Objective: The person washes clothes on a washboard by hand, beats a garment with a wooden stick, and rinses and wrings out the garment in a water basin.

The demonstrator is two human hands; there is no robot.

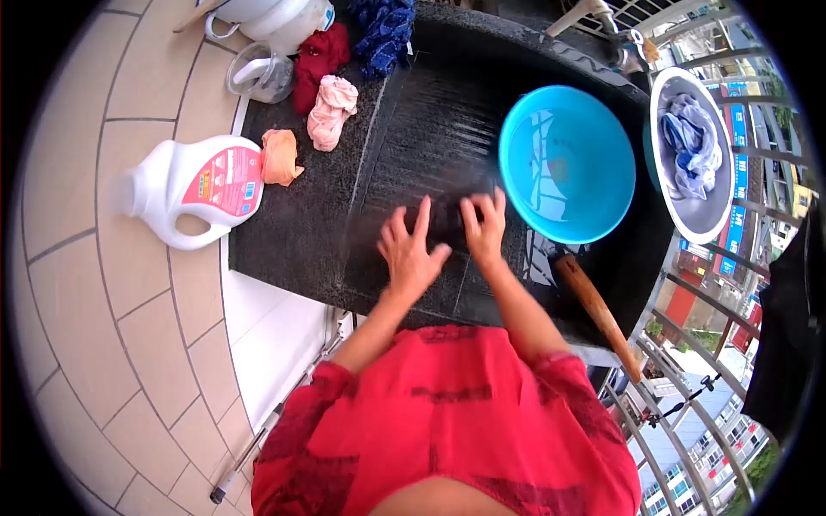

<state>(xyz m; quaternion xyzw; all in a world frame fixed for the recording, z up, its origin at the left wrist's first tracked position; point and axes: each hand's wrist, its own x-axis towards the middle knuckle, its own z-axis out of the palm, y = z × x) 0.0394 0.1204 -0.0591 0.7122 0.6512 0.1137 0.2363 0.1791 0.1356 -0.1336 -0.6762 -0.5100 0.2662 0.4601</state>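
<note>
My left hand point(411, 254) lies on the black ribbed washboard surface point(430, 120), its fingers spread. Beside it to the right, my right hand point(485, 228) has its fingers apart over the same surface. Between the two hands is a small dark item point(446, 222), blurred and hard to tell from the black stone. Just right of my right hand stands a light blue basin point(602, 146) with water in it. A wooden stick point(600, 316) rests below the basin, across the sink's front edge.
White detergent bottle point(185, 176) at left, beside an orange cloth point(280, 157). Pink point(332, 112), red point(320, 69) and blue point(381, 36) cloths lie near a clear plastic container point(274, 79). A metal bowl point(721, 159) with wet cloth stands right, by the railing; the tap point(631, 52) is above.
</note>
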